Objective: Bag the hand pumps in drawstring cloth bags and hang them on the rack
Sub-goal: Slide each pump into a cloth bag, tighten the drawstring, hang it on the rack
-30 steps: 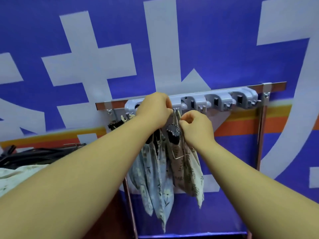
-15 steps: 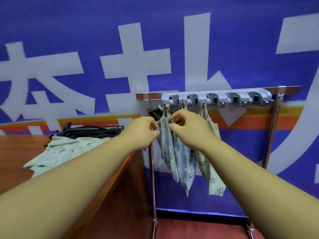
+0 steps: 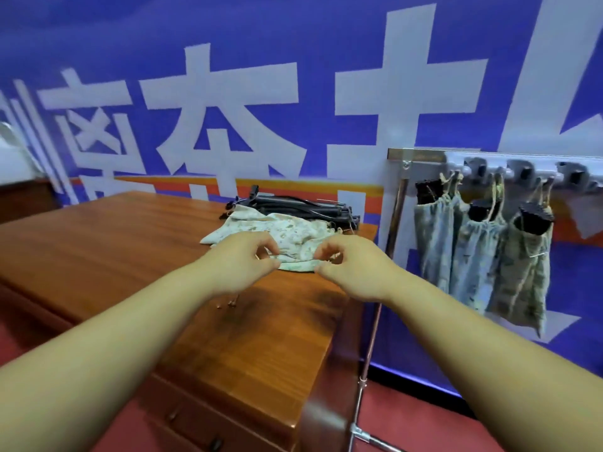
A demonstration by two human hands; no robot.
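Several loose floral drawstring cloth bags (image 3: 280, 231) lie in a heap on the wooden table (image 3: 130, 243), with a pile of black hand pumps (image 3: 303, 207) just behind them. My left hand (image 3: 243, 261) and my right hand (image 3: 350, 267) hover at the nearest bag's front edge, one at each end. On both, fingers and thumb are curled and slightly apart, the thumbs touching the cloth. To the right, three bagged pumps (image 3: 473, 259) hang by their strings from the grey hook strip (image 3: 522, 172) on the rack (image 3: 417, 154), black pump tops poking out.
The rack's metal post (image 3: 396, 210) stands right against the table's right end. A blue banner wall with white characters (image 3: 228, 102) is close behind. Small bead-like bits (image 3: 228, 303) lie on the tabletop below my left wrist. Drawer fronts (image 3: 195, 429) face me.
Both hands have left the bags hanging on the rack and swung left and down to the table. The view has turned left with them, and the rack now sits at the right edge.
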